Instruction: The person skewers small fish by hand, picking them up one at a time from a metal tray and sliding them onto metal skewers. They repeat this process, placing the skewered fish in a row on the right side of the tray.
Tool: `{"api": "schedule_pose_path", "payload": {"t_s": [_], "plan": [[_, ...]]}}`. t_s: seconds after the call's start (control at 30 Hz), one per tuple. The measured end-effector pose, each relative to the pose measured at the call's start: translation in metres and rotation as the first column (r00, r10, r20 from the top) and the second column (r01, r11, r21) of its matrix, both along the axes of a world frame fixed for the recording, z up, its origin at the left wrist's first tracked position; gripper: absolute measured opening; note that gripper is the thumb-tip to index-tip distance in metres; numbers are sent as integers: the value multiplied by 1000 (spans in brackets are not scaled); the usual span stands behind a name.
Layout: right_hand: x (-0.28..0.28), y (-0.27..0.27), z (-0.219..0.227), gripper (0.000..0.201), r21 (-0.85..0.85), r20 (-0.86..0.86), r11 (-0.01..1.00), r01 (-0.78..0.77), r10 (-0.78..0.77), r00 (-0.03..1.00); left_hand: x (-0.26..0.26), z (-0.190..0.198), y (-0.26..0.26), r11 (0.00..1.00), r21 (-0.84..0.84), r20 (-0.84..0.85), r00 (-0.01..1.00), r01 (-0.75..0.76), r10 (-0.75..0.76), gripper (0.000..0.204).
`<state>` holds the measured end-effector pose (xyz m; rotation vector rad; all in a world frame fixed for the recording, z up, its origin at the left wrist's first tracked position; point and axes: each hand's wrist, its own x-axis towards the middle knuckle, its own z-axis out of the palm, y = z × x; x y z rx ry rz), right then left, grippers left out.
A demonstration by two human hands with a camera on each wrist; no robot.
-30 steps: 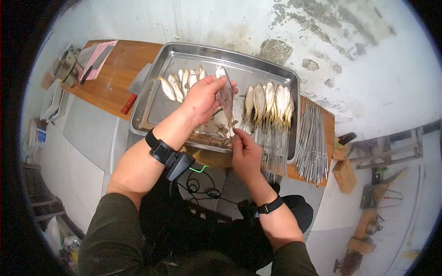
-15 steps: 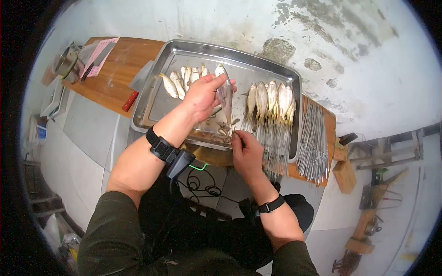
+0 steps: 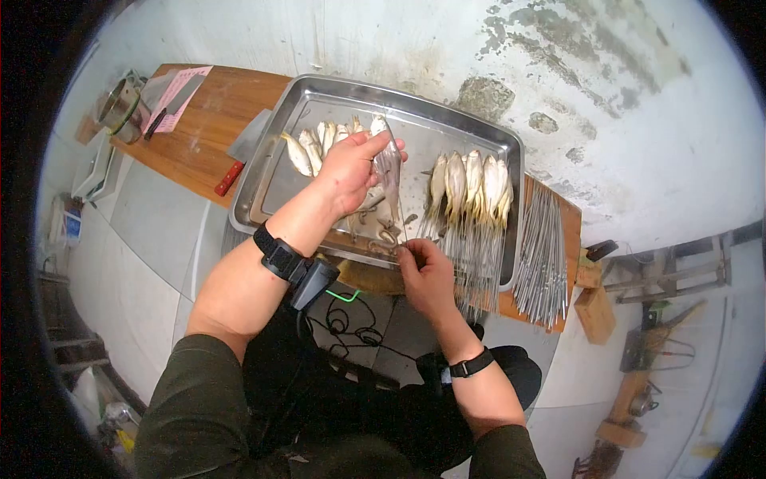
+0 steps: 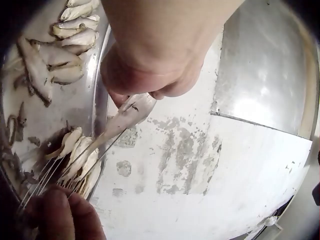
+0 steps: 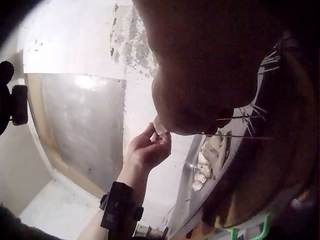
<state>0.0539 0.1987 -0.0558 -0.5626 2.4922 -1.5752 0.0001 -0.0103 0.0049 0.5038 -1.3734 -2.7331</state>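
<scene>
In the head view my left hand (image 3: 351, 169) holds a slender silvery fish (image 3: 388, 168) over the metal tray (image 3: 415, 90), head up and tail down, with the thumb across its upper body. My right hand (image 3: 428, 275), below the tail near the tray's front edge, pinches a thin metal skewer (image 4: 112, 143). The left wrist view shows the skewer running from the right fingertips up along the fish's tail. To the right in the tray lies a row of skewered fish (image 3: 472, 184); several loose fish (image 3: 302, 152) lie at the left.
Small dark scraps (image 3: 387, 233) lie near the tray's front. A bundle of bare skewers (image 3: 541, 259) sits on the wooden table (image 3: 239, 100) right of the tray. To the left are a red-handled cleaver (image 3: 229, 179), a knife (image 3: 163, 114) on pink paper and a metal pot (image 3: 120, 116).
My right hand has shifted slightly toward my body, its fingertips now farther below the fish's tail. The left hand keeps its hold on the fish. The head view has tilted slightly.
</scene>
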Motion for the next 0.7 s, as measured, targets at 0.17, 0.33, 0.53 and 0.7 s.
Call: {"api": "schedule_pose_path", "payload": {"t_s": [0.17, 0.33, 0.53, 0.7], "plan": [[-1, -2, 4, 19, 23, 3, 1000, -20, 20, 1000, 2, -3, 6, 1000, -25, 5, 1000, -17, 17, 18], [-1, -4, -4, 18, 8, -13, 1000, -25, 26, 1000, 2, -3, 8, 999, -12, 9, 999, -32, 32, 21], [-3, -4, 0, 16, -70, 75, 997, -23, 29, 997, 0, -9, 13, 999, 38, -14, 1000, -27, 27, 20], [-2, 0, 2, 22, -73, 149, 997, -8, 19, 989, -2, -9, 1, 999, 35, -24, 1000, -14, 15, 25]]}}
